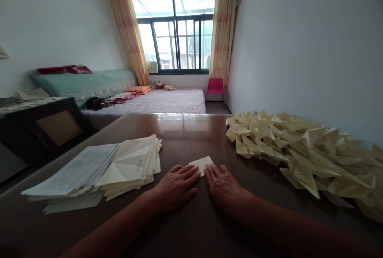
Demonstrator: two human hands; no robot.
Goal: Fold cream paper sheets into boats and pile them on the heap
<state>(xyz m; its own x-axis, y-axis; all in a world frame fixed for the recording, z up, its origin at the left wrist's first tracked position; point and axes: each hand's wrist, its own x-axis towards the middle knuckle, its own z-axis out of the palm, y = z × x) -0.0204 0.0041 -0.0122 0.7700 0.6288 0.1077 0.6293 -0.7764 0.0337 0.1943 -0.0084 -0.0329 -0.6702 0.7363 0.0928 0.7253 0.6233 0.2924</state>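
A small folded piece of cream paper [202, 164] lies flat on the dark brown table [185, 134] in front of me. My left hand [178, 184] rests on its left part, palm down, fingers stretched out. On its right edge lie the fingertips of my right hand [222, 186], also flat and extended. The fingers cover parts of the paper's sides and near edge. To the left is a stack of creased cream sheets [131, 162], beside a pile of printed sheets [74, 168]. Many folded paper pieces [269, 134] with pointed corners are heaped on the right.
Beyond the table stands a bed [179, 98] with a light purple sheet, below a window [176, 42] with patterned curtains. A pink chair [215, 85] is by the right wall. A dark cabinet [50, 126] stands at the left.
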